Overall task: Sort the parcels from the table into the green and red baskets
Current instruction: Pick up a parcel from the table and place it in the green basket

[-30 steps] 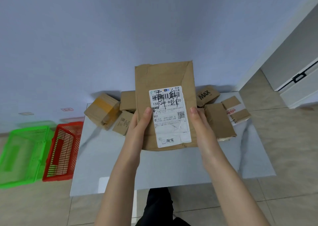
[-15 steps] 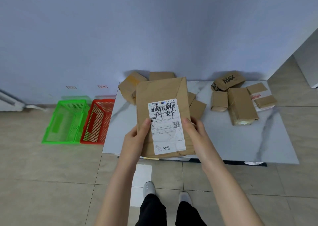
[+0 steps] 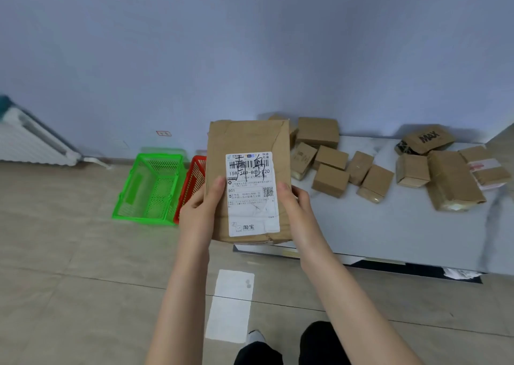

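I hold a flat brown paper parcel [image 3: 244, 139] upright in front of me, its white shipping label with black handwriting facing me. My left hand [image 3: 199, 209] grips its left edge with the thumb on the front. Along the right edge my right hand [image 3: 296, 200] grips it the same way. The green basket [image 3: 151, 188] stands on the floor to the left. Beside it the red basket [image 3: 192, 181] is partly hidden behind the parcel and my left hand. Several brown parcels [image 3: 331, 179] lie on the white table [image 3: 389, 234] to the right.
A white radiator [image 3: 30, 139] stands against the wall at far left. A white sheet of paper [image 3: 230, 306] lies on the tiled floor by my feet. A box marked MAX [image 3: 427, 139] sits at the table's back right.
The view has swung left and back from the table. The held parcel now sits over the table's left edge beside the baskets. Both hands keep the same grip.
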